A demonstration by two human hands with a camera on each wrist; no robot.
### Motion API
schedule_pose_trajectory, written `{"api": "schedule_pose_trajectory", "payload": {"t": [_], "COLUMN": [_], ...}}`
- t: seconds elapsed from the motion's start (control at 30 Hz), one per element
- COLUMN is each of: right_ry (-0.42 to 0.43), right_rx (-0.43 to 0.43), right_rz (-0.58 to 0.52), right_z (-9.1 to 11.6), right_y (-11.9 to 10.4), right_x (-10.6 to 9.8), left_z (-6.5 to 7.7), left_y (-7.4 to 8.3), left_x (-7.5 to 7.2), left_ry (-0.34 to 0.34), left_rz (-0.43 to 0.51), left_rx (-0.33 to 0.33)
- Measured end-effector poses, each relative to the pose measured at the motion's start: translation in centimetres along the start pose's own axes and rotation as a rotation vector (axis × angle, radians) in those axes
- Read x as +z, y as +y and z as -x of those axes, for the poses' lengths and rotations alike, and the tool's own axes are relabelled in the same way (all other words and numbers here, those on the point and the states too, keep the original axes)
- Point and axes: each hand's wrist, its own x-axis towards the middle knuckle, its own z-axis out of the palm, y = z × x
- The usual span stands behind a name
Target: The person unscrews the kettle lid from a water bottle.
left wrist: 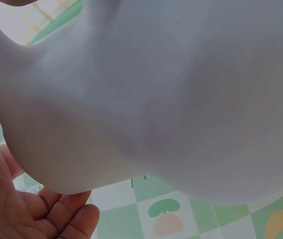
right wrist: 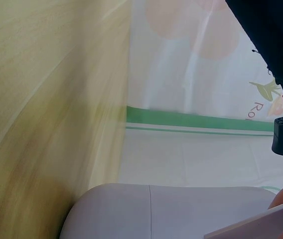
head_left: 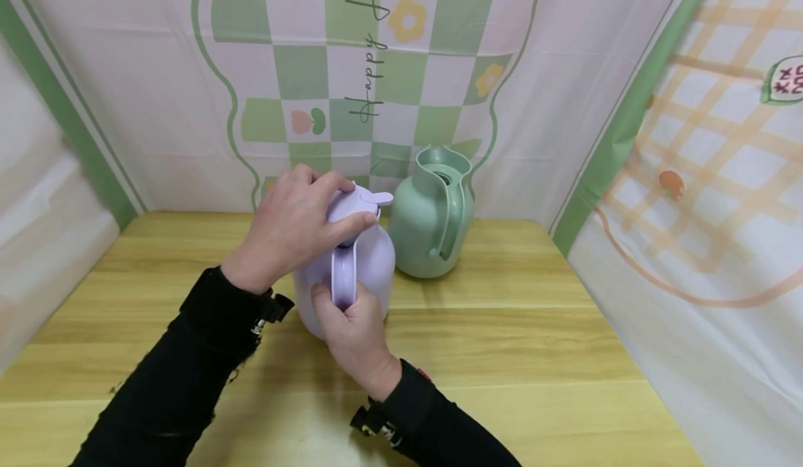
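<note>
A lilac thermos jug (head_left: 376, 265) stands on the wooden table, its handle turned toward me. My left hand (head_left: 291, 219) holds the jug's lilac lid (head_left: 351, 204) from above, thumb along the near side and fingers over the far side. The lid's small tab points right, and a dark strip shows beneath the lid near the handle top. Lower down, my right hand (head_left: 357, 331) grips the handle (head_left: 343, 275). In the left wrist view, the jug's pale surface (left wrist: 181, 109) fills most of the picture, with curled fingers (left wrist: 76, 219) at its lower left.
Just behind and to the right stands a green thermos jug (head_left: 423, 226) with an uncovered mouth, its handle facing front right. Printed cloth curtains (head_left: 552, 104) enclose the wooden table (head_left: 502, 355) at the back and both sides.
</note>
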Motion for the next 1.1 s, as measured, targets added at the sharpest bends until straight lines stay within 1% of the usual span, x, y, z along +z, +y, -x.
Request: {"api": "schedule_pose_trajectory", "payload": {"t": [0.07,0.23,0.4,0.53,0.73,0.87,1.1], "right_ry": [0.000,0.001,0.008,0.010,0.004,0.009,0.007], "right_rx": [-0.002,-0.002,0.007,0.013,0.019,0.022,0.014], "right_rz": [-0.001,0.004,0.008,0.007,-0.001,0.004,-0.001], "right_z": [0.0,-0.1,0.0,0.0,-0.1,-0.1,0.0], "right_y": [0.0,0.0,-0.1,0.0,-0.1,-0.1,-0.1], "right_x": [0.0,0.1,0.1,0.2,0.2,0.2,0.1], "left_z": [0.1,0.2,0.3,0.4,0.6,0.6,0.6], "left_y": [-0.1,-0.4,-1.0,-1.3,-1.5,-1.6,-1.6], "left_x": [0.0,0.0,0.0,-0.1,-0.4,-0.4,-0.3], "left_ry": [-0.008,-0.023,-0.048,-0.091,-0.163,-0.170,-0.146], "left_rz": [0.012,0.058,0.114,0.145,0.160,0.166,0.167], "left_rx": [-0.006,0.010,0.073,0.109,0.125,0.132,0.147]}}
